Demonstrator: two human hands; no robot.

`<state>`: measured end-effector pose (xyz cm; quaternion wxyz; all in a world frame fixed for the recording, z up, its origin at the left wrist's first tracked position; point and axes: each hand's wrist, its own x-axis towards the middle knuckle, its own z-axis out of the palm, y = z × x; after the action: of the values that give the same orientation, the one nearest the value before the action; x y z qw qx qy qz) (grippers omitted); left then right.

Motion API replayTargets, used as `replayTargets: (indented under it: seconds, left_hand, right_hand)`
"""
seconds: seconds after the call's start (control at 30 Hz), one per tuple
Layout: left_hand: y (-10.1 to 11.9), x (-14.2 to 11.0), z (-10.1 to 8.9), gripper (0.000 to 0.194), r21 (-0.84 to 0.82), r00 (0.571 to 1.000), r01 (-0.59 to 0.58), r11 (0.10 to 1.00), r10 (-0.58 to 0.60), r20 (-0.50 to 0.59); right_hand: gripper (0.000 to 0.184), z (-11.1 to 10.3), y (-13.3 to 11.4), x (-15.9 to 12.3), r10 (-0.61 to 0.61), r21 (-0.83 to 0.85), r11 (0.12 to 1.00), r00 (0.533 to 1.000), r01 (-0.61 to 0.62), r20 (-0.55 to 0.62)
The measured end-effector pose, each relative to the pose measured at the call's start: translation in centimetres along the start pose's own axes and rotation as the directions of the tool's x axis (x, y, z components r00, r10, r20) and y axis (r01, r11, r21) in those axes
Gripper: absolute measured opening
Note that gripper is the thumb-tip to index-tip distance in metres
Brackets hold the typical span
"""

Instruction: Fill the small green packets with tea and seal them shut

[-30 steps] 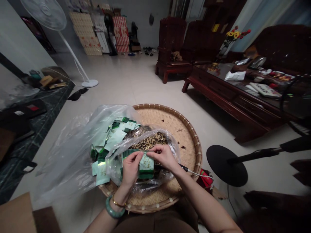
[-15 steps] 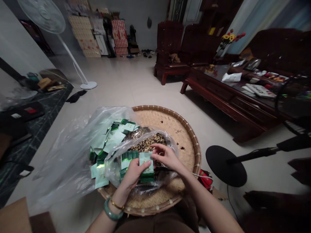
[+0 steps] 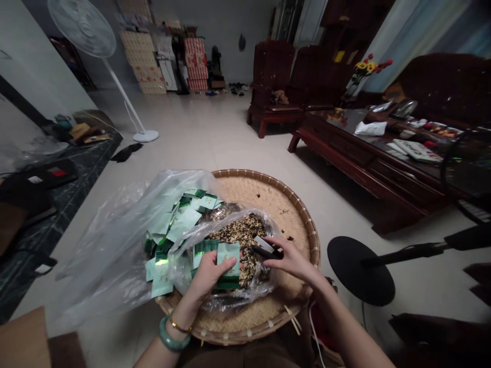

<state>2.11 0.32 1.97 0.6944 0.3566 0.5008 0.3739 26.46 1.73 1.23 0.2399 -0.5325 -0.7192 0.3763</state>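
Here's the left hand (image 3: 209, 271) — thumb pressed across a green packet (image 3: 229, 261), fingers behind, pinching it above the loose dry mix (image 3: 238, 229). Just beside, the right hand (image 3: 287, 258) has its fingers curled round a black tool (image 3: 264, 252), the tool's two arms parted. The mix sits in a clear bag (image 3: 179, 266) on the round woven tray (image 3: 276, 189) — more packets (image 3: 184, 225) lie heaped to the left.

The left hand (image 3: 215, 268), here before us, pinches with its thumb (image 3: 229, 263) laid across the near side of the grip; to the right of that grip, the right hand (image 3: 286, 254) clasps, bare forearms (image 3: 341, 306) slanting up from below both
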Motion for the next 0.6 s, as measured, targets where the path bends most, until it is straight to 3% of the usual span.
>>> replayTargets:
  seconds: [0.13, 0.27, 0.4, 0.6]
  left_hand:
    - [0.3, 0.3, -0.2, 0.04, 0.231, 0.996, -0.077, 0.97, 0.063, 0.066]
    - [0.7, 0.5, 0.0, 0.029, 0.397, 0.988, -0.137, 0.908, 0.098, 0.116]
    - [0.7, 0.7, 0.0, 0.03, 0.4, 0.991, -0.105, 0.911, 0.062, 0.118]
    - [0.8, 1.3, -0.3, 0.041, 0.268, 0.995, -0.034, 0.963, 0.007, 0.101]
  right_hand:
    - [0.064, -2.0, -2.9, 0.4, -0.122, 0.076, 0.99, 0.991, 0.118, 0.062]
    - [0.049, -1.1, -5.2, 1.1, -0.172, 0.037, 0.985, 0.977, 0.169, 0.124]
    - [0.029, 0.1, -5.5, 1.8, -0.133, 0.043, 0.99, 0.989, 0.131, 0.066]
    - [0.033, -0.4, -4.5, 3.0, -0.012, 0.196, 0.981, 0.998, -0.002, 0.068]
